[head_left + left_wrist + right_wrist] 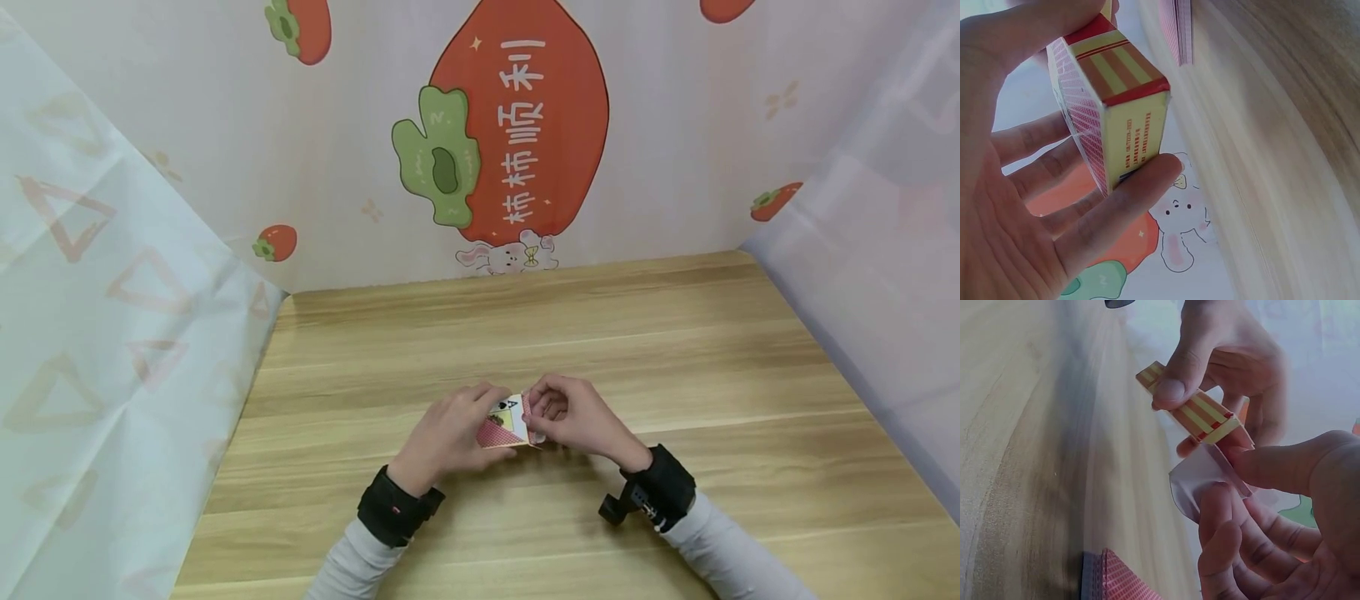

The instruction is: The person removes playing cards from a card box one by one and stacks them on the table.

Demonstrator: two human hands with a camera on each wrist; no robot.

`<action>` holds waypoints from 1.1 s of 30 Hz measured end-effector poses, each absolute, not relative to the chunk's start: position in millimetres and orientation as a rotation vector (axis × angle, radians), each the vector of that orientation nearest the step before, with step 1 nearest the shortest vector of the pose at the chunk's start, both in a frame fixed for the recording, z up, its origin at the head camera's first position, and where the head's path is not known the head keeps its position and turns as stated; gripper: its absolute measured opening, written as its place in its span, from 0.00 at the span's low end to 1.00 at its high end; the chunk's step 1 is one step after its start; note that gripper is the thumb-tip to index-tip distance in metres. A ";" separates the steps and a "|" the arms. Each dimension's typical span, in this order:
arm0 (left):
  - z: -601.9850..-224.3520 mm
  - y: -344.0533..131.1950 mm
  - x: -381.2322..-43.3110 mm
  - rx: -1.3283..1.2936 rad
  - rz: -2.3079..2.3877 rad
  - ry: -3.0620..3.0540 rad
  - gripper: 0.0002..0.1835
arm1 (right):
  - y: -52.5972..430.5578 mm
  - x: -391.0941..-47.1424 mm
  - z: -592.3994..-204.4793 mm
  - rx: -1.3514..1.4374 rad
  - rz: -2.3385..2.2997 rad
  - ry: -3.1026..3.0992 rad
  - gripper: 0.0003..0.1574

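Observation:
My left hand [452,425] holds a playing card box [504,421] by its long edges, thumb on one side and fingers on the other. The box has a red patterned face with an ace of spades printed on it, and yellow striped sides. At its right end my right hand [573,417] pinches the opened flap [1194,478], whose pale inner side shows in the right wrist view. Close by, a stack of red-backed playing cards [1124,580] shows at the bottom of that view. The inside of the box is hidden.
Under the hands lies a wood-grain table [360,358]. A white printed backdrop [352,150] with a large persimmon rises along its far edge, and pale cloth sheets [135,350] hang at both sides. Each wrist wears a black camera strap [401,507].

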State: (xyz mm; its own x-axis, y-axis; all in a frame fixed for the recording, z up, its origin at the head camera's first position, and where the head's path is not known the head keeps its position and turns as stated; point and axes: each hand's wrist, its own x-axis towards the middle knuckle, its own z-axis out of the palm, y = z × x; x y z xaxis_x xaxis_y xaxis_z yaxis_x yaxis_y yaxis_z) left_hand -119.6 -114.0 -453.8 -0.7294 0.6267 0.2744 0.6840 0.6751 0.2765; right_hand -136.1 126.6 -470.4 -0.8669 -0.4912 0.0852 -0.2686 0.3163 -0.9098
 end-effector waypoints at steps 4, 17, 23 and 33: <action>-453.7 -116.4 -120.0 -1.046 -0.539 -2.755 0.38 | 127.9 -136.8 -468.3 -0.635 -1.571 2.338 0.13; -450.9 -127.2 -124.0 -0.959 -0.542 -2.818 0.42 | 142.4 -145.6 -462.5 -0.484 -1.610 2.198 0.12; -448.8 -132.9 -126.4 -0.932 -0.572 -2.806 0.43 | 156.2 -150.1 -453.5 -0.536 -1.677 2.149 0.10; -447.6 -136.4 -127.6 -0.908 -0.576 -2.803 0.41 | 172.5 -158.2 -443.7 -0.449 -1.691 2.233 0.13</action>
State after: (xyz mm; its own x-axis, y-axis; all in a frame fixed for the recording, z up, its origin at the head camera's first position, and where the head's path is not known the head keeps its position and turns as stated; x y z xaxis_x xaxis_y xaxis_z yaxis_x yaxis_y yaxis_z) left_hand -127.6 -136.4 -447.6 -0.8080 0.5356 0.2454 0.5890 0.7445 0.3145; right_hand -158.2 172.5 -443.7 -0.9048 -0.4226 -0.0521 -0.0644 0.2568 -0.9643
